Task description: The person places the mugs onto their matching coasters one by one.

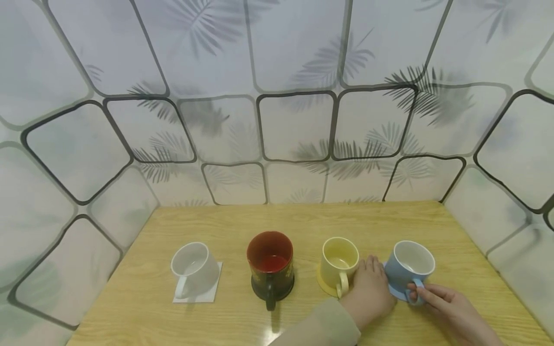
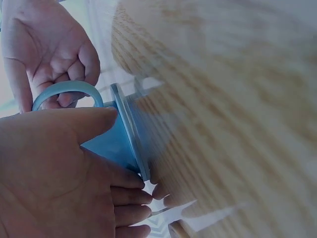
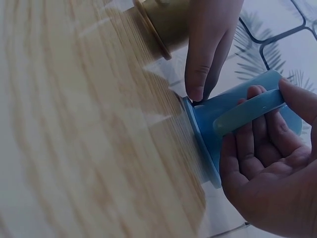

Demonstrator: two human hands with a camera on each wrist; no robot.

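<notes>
A light blue mug (image 1: 402,271) stands on a round blue coaster (image 1: 397,292) at the right of the table. My right hand (image 1: 454,307) pinches its handle, thumb on top and fingers curled through the loop, as the right wrist view shows of the handle (image 3: 247,113). My left hand (image 1: 374,290) lies between the blue mug and a yellow mug (image 1: 339,262), its fingers fairly straight. In the left wrist view the thumb of my left hand (image 2: 49,168) lies beside the mug, fingertips right at the rim of the coaster (image 2: 130,131).
The yellow mug sits on a yellow coaster (image 1: 325,283). A black mug with red inside (image 1: 270,269) stands on a dark coaster (image 1: 286,288). At left, a white mug (image 1: 196,271) is on a square white coaster (image 1: 207,294). Patterned walls (image 1: 294,125) enclose the wooden table (image 1: 233,327).
</notes>
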